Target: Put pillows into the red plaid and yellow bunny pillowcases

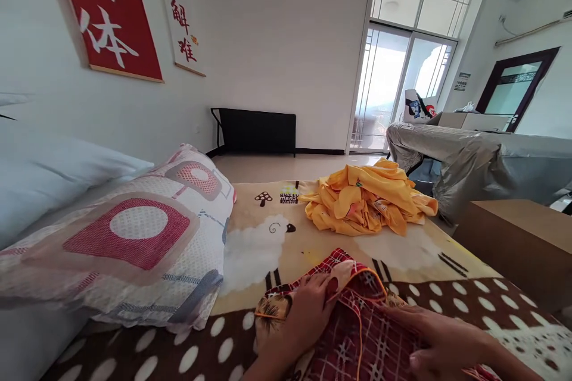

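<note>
Near you on the blanket (pixel 257 250), the red plaid cloth (pixel 375 339) runs out of view, your left hand (pixel 310 303) bent over it, pinch impossible to tell, your right hand (pixel 449 333) spread on top.

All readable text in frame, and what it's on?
"体": red wall scroll; character above cut off by the frame.
"解难": white wall scroll; character above partly cut off, small side column too small.
Wall notice by the glass door: too small.
Green-and-dark blanket patch: letter-like marks, unreadable.
</note>
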`<action>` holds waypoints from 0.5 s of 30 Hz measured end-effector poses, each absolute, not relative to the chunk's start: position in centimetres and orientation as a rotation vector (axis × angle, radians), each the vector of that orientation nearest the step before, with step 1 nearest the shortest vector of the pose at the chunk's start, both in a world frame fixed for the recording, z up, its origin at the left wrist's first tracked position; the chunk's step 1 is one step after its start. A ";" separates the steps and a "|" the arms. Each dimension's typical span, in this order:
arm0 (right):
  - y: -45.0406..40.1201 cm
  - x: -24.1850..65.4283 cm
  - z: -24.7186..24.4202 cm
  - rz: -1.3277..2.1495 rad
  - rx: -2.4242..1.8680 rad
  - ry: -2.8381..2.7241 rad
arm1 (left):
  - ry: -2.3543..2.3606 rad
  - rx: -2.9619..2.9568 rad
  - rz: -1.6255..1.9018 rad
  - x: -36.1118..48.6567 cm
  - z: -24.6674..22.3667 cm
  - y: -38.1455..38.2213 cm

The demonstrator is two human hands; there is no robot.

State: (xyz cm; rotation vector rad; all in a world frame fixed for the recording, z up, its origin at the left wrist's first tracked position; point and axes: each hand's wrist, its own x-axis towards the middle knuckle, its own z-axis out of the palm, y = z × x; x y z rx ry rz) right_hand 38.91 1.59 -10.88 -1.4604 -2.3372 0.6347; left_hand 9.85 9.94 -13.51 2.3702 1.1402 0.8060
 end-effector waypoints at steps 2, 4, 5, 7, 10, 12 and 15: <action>-0.1 38.6 -12.2 0.744 -1.496 -2.376 | 1.187 2.269 0.991 9.4 -12.6 10.3; -0.8 38.5 -13.8 0.684 -1.591 -2.310 | 1.252 2.170 1.102 8.4 -11.3 10.7; -0.9 38.6 -14.5 0.620 -1.662 -2.259 | 1.280 2.124 1.147 7.6 -10.5 10.9; -0.7 38.7 -15.3 0.529 -1.788 -2.198 | 1.338 2.028 1.243 5.6 -8.6 11.1; 0.2 39.3 -14.7 0.415 -1.860 -2.185 | 1.420 1.806 1.456 1.7 -5.8 11.1; 0.9 40.2 -13.0 0.306 -1.869 -2.140 | 1.416 1.501 1.714 -0.9 -4.4 11.0; 1.7 42.3 -9.1 0.136 -1.838 -1.927 | 1.409 1.093 2.086 -4.2 -3.3 10.7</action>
